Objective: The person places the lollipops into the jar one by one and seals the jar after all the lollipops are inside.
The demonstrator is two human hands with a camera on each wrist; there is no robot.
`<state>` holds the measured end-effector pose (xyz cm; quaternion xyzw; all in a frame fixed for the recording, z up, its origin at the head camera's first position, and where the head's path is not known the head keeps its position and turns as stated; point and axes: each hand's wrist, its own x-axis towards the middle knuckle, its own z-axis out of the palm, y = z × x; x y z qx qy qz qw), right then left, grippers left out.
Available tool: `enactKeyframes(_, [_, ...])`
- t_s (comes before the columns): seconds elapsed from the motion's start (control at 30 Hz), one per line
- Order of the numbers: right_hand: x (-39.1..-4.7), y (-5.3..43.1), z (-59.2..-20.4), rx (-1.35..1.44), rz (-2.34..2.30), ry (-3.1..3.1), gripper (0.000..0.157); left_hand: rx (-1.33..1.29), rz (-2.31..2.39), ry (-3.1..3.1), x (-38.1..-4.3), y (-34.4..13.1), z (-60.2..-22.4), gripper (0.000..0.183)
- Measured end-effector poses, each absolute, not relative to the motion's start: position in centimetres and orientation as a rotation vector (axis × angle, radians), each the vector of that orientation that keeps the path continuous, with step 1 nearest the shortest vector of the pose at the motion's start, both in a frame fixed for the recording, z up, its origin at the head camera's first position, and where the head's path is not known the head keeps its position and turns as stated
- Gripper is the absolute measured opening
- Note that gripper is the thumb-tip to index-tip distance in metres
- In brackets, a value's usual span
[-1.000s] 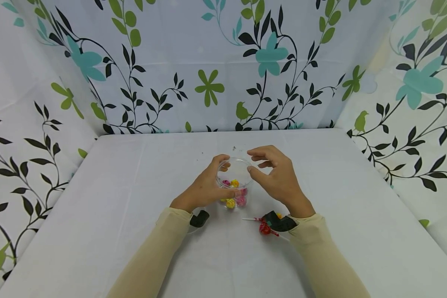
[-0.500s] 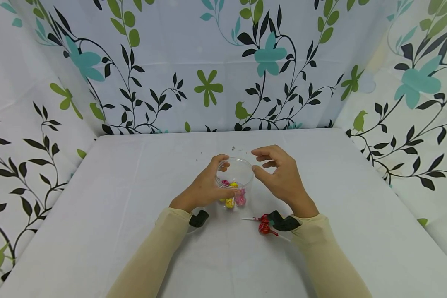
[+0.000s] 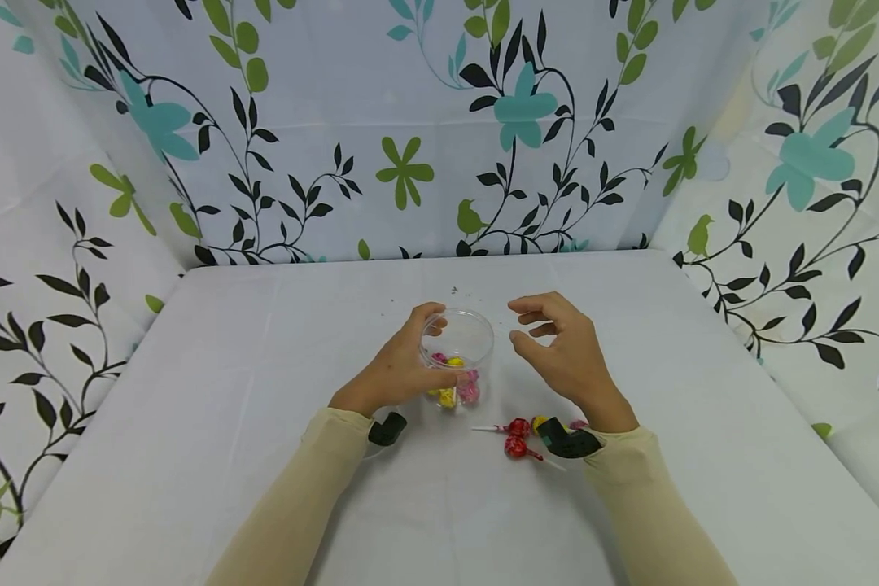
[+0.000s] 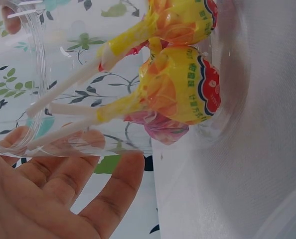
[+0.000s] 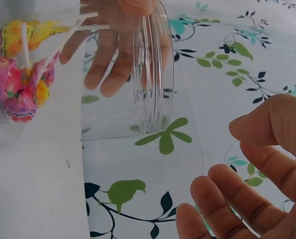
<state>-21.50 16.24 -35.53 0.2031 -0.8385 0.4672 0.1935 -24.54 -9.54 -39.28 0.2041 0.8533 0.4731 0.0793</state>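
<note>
Clear plastic forms the round jar [image 3: 489,352] standing upright near the middle of the white-covered tabletop [image 3: 190,423], its open mouth facing up. The left hand [image 3: 399,366] holds it from the side, thumb across the near wall and fingers curled round the far one. Inside, yellow lollipops [image 4: 180,84] and pink lollipops [image 5: 6,79] rest heads down, with white sticks pointing toward the mouth.

The right hand [image 3: 567,354] is held out beside the jar, not touching it; its fingers are loosely bent, thumb and forefinger apart, and it grips nothing.

Below the right hand, two red lollipops [image 3: 516,447] lie on the tabletop, with a yellow lollipop [image 3: 540,424] just beside them, partly hidden by the black wristband [image 3: 570,439]. A pink wrapper [image 3: 578,424] shows behind that band. Leaf-patterned cloth [image 3: 308,81] hangs behind the tabletop.
</note>
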Motion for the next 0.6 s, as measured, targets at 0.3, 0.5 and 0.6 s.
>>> enactKeyframes(0.3, [-20.6, 18.7, -36.5, 0.51, 1.285, -2.415, 0.032, 0.628, 1.4, 2.545, -24.6, -9.5, -39.4, 0.103])
enactKeyframes(0.5, [-19.9, 20.4, -37.6, 0.432, 1.29, -2.493, 0.031, 0.623, 1.399, 2.543, -24.6, -9.5, -39.2, 0.103])
enactKeyframes(0.6, [-19.6, 21.2, -38.2, 0.408, 1.25, -2.573, 0.031, 0.6, 1.404, 2.539, -24.6, -9.4, -39.2, 0.103])
